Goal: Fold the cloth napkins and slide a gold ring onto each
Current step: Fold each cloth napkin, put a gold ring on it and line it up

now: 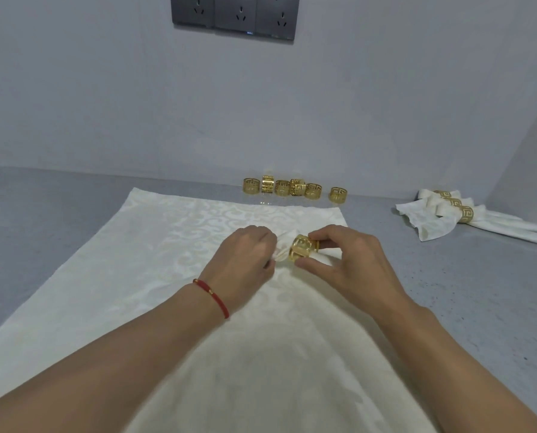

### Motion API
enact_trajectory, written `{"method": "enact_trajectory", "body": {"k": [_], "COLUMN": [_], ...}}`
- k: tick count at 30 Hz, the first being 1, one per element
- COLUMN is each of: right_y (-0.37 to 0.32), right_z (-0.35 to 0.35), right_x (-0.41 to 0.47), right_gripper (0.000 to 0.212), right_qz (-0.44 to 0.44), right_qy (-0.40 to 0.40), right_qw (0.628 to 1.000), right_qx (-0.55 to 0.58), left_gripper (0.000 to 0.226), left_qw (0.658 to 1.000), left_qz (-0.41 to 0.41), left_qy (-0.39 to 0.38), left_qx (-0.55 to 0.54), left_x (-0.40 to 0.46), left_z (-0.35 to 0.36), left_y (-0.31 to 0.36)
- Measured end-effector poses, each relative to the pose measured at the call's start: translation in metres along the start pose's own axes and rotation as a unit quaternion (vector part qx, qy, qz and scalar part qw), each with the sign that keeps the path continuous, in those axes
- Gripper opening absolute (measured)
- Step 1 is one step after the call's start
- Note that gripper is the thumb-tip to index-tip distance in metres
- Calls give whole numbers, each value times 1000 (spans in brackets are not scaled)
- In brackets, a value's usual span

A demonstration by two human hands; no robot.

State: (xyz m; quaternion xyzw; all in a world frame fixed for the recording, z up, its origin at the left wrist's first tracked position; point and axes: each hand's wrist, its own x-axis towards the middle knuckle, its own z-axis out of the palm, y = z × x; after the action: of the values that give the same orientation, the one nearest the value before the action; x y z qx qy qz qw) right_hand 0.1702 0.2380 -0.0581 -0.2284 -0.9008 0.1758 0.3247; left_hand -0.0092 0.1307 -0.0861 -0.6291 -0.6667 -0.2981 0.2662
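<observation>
A folded napkin (281, 246) is gripped by the left hand (245, 257) above the spread cloth (154, 245), mid-table. A gold ring (303, 248), partly on it, is pinched by the right hand (351, 260). Bare grey tabletop (42, 214) is left either side.

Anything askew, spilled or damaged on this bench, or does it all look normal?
Nothing is spilled or damaged. One small oddity: among the spare gold rings by the wall, one is perched on others instead of standing on the bench. The finished napkins lie in a loose overlapping pile, not a neat row.
</observation>
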Motion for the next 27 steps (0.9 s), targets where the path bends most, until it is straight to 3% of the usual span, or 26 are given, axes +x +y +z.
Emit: {"method": "enact_trajectory", "body": {"k": [3,9,14,20,27], "right_y": [-4,-12,-18,-22,-12], "right_z": [4,5,4,-5,-9], "right_x": [1,2,1,3,4], "right_gripper": [38,41,33,32,13], "right_qz": [39,116,104,188,204], "right_qy": [43,97,88,1,23], "right_qw": [997,984,984,932,925], "right_qx": [57,97,114,309,320], "left_gripper": [43,13,10,21,19], "left_qw": [999,992,990,992,989], "left_qz": [15,38,37,29,81], "left_qy": [44,118,136,123,126], "left_qx": [-27,-23,-7,-4,0], "left_x": [2,5,5,5,6], "left_z": [0,-3,-3,-3,-5], "left_y": [7,3,5,2,4]}}
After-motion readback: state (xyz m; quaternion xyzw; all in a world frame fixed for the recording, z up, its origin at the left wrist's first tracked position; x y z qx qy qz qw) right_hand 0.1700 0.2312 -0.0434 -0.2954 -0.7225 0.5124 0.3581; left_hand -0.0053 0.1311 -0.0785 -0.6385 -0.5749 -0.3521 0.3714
